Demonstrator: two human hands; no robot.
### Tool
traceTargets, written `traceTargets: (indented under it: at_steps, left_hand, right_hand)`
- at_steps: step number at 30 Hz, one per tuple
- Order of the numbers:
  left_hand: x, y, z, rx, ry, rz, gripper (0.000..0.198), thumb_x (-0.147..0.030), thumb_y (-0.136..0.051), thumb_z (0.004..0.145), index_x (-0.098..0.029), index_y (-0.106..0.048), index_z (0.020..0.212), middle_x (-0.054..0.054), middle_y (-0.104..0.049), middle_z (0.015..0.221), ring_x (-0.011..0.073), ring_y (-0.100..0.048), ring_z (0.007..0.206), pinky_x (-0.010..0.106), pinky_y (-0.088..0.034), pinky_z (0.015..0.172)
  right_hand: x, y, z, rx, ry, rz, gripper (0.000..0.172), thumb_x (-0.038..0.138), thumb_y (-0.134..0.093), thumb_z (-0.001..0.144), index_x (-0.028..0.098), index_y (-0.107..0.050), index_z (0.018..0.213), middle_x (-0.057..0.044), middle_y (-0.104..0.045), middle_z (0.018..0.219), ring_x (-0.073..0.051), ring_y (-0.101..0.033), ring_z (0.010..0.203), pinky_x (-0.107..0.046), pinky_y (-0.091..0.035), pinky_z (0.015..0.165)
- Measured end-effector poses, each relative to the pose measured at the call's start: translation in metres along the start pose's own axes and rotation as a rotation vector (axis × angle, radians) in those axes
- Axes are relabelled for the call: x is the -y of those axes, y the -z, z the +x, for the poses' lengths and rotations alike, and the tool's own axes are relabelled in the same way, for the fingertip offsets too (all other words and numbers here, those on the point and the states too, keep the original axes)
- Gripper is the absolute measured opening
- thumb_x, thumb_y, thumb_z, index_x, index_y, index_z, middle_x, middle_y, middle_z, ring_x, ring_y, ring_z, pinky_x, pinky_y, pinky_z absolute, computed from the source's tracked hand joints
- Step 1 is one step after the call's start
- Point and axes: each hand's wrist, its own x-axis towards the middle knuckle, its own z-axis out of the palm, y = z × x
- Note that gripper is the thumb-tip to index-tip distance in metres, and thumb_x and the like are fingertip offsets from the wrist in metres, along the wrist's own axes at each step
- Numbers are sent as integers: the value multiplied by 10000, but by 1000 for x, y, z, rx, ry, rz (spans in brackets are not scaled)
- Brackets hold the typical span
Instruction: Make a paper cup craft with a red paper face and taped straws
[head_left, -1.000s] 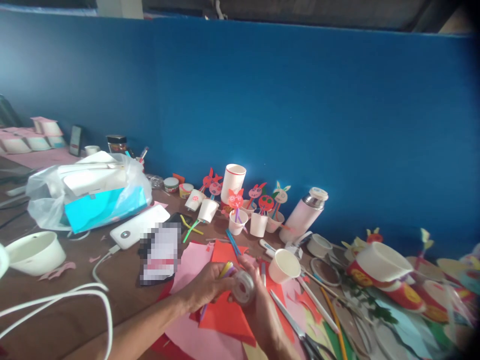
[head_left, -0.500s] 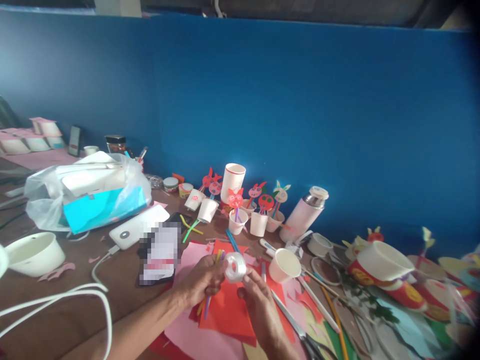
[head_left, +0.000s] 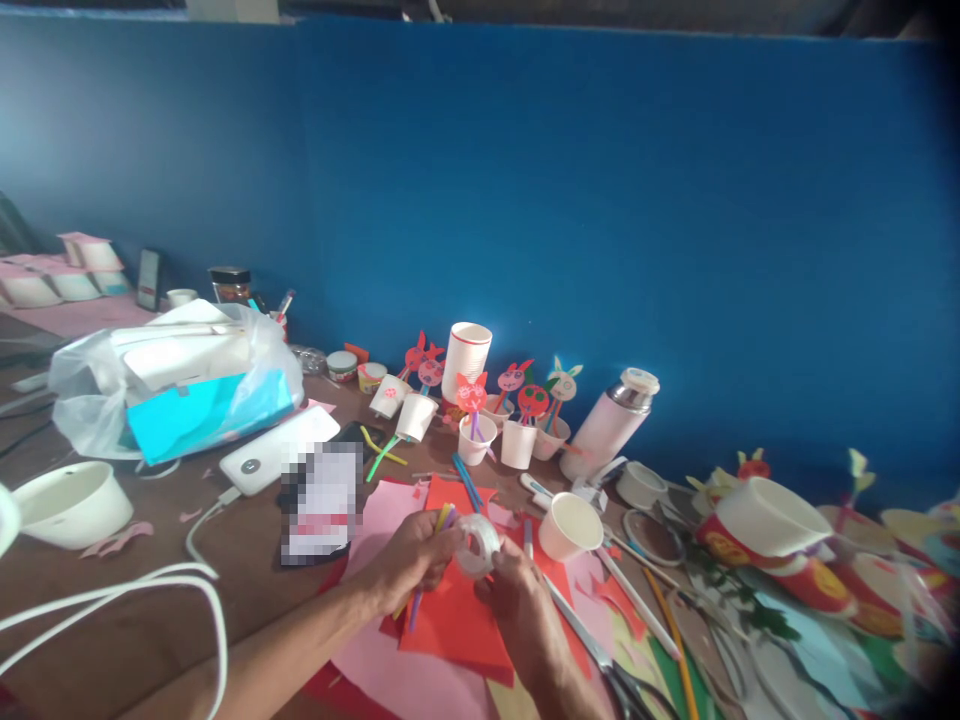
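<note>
Yellow and purple straws (head_left: 447,516) are pinched in my left hand (head_left: 416,562), their lower ends sticking out below the fist. My right hand (head_left: 519,603) grips a roll of clear tape (head_left: 487,548) by its right side. The left fingertips are at the roll's left edge, so both hands meet around it. Beneath them lie red paper sheets (head_left: 459,635) on a larger pink sheet (head_left: 375,655). To the right of my right hand are scissors (head_left: 581,628) and an upright white paper cup (head_left: 571,530). Whether a strip of tape is pulled out cannot be made out.
Small cups with paper animal faces on straws (head_left: 476,437) stand along the blue wall, beside a white thermos (head_left: 609,425). A pixelated phone (head_left: 322,500), a white power bank (head_left: 277,450) and a plastic bag (head_left: 82,400) are on the left. Decorated bowls (head_left: 776,520) crowd the right.
The tape roll has turned and shifted slightly right and down between my hands. My left hand keeps its hold on the straws. The surroundings look the same.
</note>
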Motion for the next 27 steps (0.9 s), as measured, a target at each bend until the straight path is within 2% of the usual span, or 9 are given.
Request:
traceTargets:
  at_steps: [8, 17, 27]
  left_hand:
    - [2, -3, 0, -11, 8, -65, 351, -472, -640, 732, -155, -491, 750, -117, -256, 477, 21, -138, 380, 178, -92, 356]
    - [6, -2, 0, -17, 7, -46, 330, -458, -626, 749, -146, -519, 767, -114, -260, 475, 24, -147, 379, 175, -106, 349]
    - [2, -5, -1, -23, 28, -22, 347, -476, -621, 743, -156, -488, 759, -123, -265, 459, 23, -145, 366, 165, -109, 342]
  right_hand:
    - [-3, 0, -1, 50, 33, 82, 131, 294, -652, 710, 214, -678, 811, -19, -638, 835, -145, -522, 700, -243, -397, 625]
    - [1, -5, -2, 57, 94, 83, 103, 270, -641, 676, 173, -670, 696, 7, -560, 634, -114, -430, 572, -233, -364, 564]
    - [1, -7, -2, 51, 76, 116, 151, 206, -629, 597, 169, -705, 722, -26, -658, 731, -152, -534, 656, -251, -451, 623]
